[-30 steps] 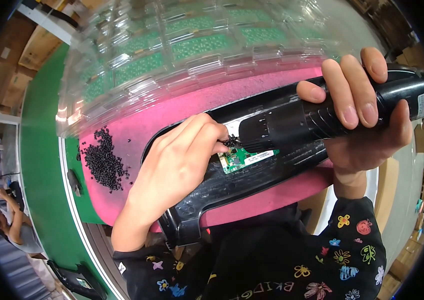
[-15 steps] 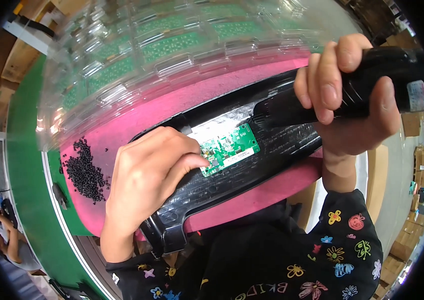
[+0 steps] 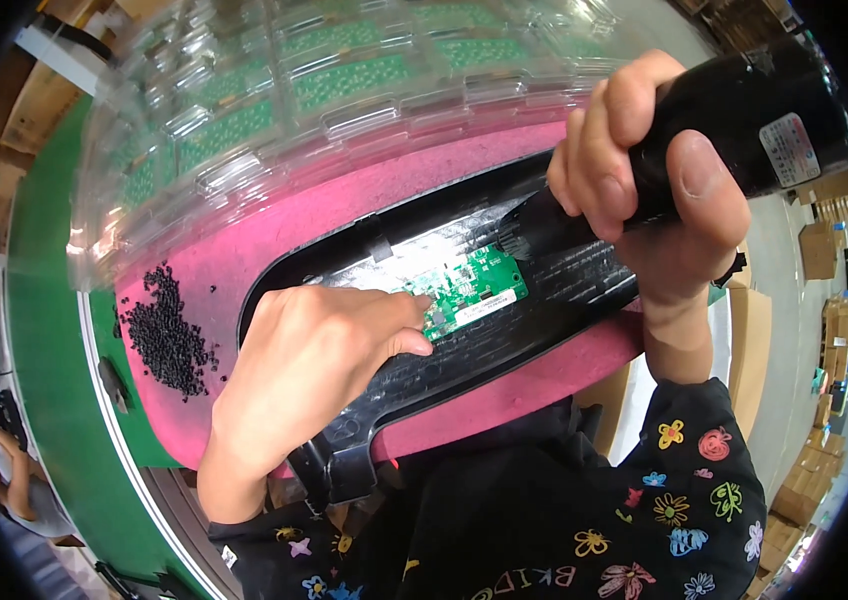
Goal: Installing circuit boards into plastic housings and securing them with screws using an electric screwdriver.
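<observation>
My left hand (image 3: 309, 365) pinches the left end of a green circuit board (image 3: 474, 290), which has a white label strip along its near edge. The board lies over, or just above, the hollow of a long black plastic housing (image 3: 444, 370); whether it touches is hard to tell. Wrapped in my right hand (image 3: 644, 170) is a black cylindrical handheld tool (image 3: 734, 130) with a tapered nozzle and a silver label. Dark bristles at its tip (image 3: 514, 238) meet the board's far right corner. My left fingers hide the board's left end.
A pink mat (image 3: 344, 210) lies under the housing. Small black pieces (image 3: 166, 335) are heaped at its left. Stacked clear plastic trays (image 3: 274, 120) with green boards stand at the back. A dark small tool (image 3: 114, 385) lies on the green tabletop. Another person (image 3: 19, 470) is at far left.
The board and my left hand have shifted slightly right. My right hand has moved left, and the tool's rear end now tilts higher.
</observation>
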`<state>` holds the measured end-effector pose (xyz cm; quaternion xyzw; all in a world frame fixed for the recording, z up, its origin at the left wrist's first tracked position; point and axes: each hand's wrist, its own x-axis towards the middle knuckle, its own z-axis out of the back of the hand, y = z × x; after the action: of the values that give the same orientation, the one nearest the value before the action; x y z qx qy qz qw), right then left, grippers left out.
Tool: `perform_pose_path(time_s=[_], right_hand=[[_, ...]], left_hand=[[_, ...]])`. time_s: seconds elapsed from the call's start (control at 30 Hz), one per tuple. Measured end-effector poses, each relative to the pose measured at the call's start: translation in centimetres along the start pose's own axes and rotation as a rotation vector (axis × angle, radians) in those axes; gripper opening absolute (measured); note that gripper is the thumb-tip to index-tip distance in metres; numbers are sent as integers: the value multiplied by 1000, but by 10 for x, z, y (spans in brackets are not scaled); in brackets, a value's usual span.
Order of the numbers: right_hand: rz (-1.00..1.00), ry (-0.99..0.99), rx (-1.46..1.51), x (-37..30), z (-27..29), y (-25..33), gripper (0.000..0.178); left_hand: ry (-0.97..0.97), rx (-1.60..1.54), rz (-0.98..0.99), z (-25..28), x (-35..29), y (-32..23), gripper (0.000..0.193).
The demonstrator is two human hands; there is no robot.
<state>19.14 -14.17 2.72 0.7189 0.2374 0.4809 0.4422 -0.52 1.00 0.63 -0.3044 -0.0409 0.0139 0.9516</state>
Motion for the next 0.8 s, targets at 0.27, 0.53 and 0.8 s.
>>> perform_pose_path(time_s=[0.27,0.53,0.8], right_hand=[[-96,54,-134,8,-13,1,30],[17,75,290,0,-1,12,32],[35,-9,631,-6,-16,15,26]], left_hand=[[-74,-107,3,-6,0,6,9],[-113,-93,-28,-8,5,6,17],[-218,-230,-69,-11,8,1,21]])
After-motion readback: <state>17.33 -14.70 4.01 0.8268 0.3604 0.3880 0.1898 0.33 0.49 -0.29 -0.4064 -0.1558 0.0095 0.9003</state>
